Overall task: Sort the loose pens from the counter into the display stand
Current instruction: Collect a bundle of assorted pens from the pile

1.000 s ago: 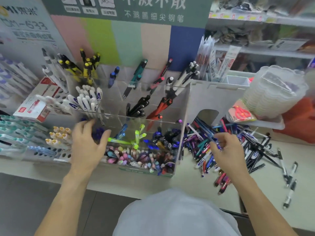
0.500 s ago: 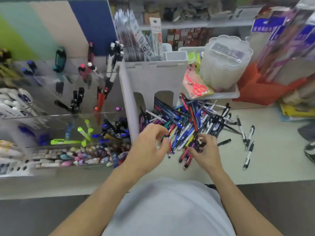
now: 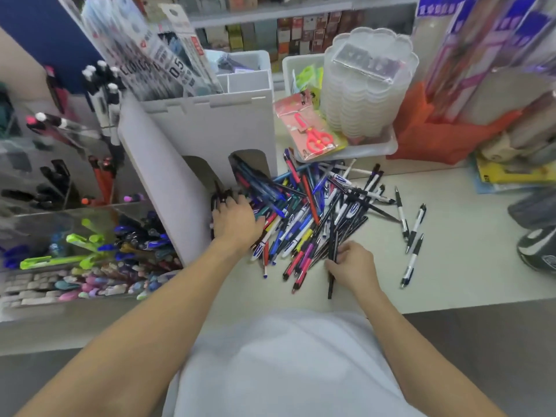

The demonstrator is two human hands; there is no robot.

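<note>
your left hand (image 3: 236, 219): fingers curled into the left edge of the pen pile (image 3: 304, 218), gripping a few dark pens (image 3: 218, 197) against the white side panel (image 3: 162, 179) of the display stand (image 3: 75, 224).
your right hand (image 3: 350, 264): pinching one black pen (image 3: 331, 260), held upright at the pile's near edge.
pen pile: loose on the counter (image 3: 451, 236), just right of the stand, partly pushed into the arched opening (image 3: 249, 164) at the panel's base.
three black-and-white pens (image 3: 413, 236): apart from the pile, to its right.
stand compartments: clear-walled, blurred; green highlighters (image 3: 60, 257), blue pens (image 3: 138, 239), pastel caps (image 3: 90, 284).
behind the pile: white tray (image 3: 388, 145) with a stack of clear lids (image 3: 367, 85); packaged red scissors (image 3: 314, 136) overhanging the pens.
far right: orange bag (image 3: 433, 133), yellow booklet (image 3: 511, 173), dark object (image 3: 538, 248) cut by the frame edge.
</note>
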